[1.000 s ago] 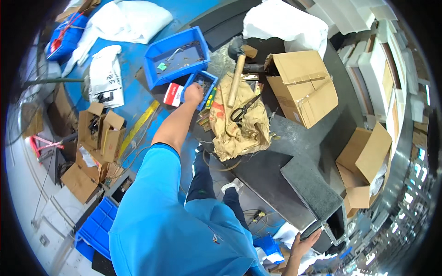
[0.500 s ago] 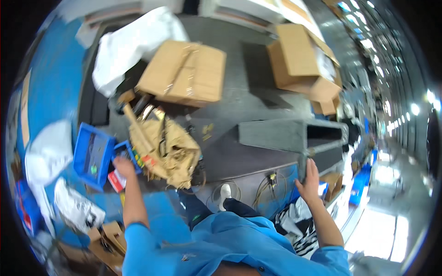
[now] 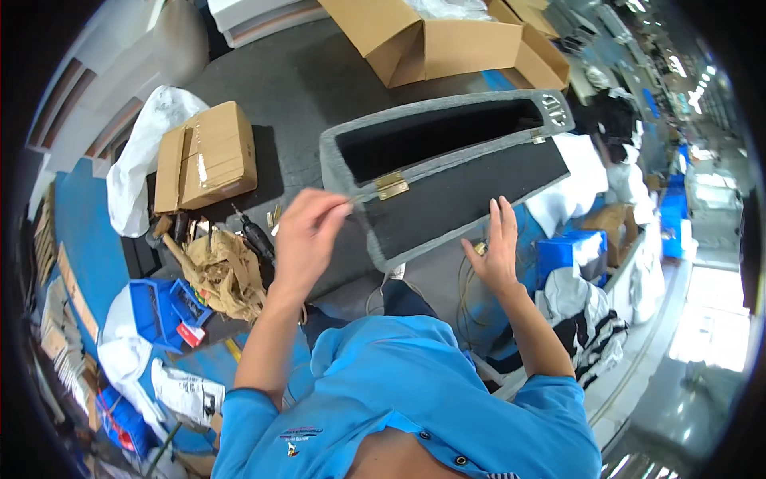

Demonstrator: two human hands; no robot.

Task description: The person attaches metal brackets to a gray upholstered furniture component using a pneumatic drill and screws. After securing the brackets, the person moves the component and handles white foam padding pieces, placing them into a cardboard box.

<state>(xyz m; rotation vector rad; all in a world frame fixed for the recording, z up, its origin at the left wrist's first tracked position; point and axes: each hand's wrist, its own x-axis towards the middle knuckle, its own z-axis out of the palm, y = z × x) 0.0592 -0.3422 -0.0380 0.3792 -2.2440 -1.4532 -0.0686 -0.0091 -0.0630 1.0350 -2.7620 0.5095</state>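
Note:
A long grey fabric-covered box with a black lining lies in front of me. Its lid is swung open toward me, joined by a brass hinge near the left end and a second hinge near the right. My left hand is closed in a pinch beside the left hinge, at the box's near left corner; what the fingertips hold, if anything, is too small to make out. Along the lid's outer edge my right hand has its fingers stretched out, thumb apart, with nothing held.
A taped carton and a white bag stand at the left. Nearer are crumpled brown paper, a dark power tool, blue bins and a small red box. An open carton sits beyond the box.
The grey box has turned, and its lid now lies open toward me. My left hand has left the blue bin and come to the box's left hinge. My right hand has shifted left, to the lid.

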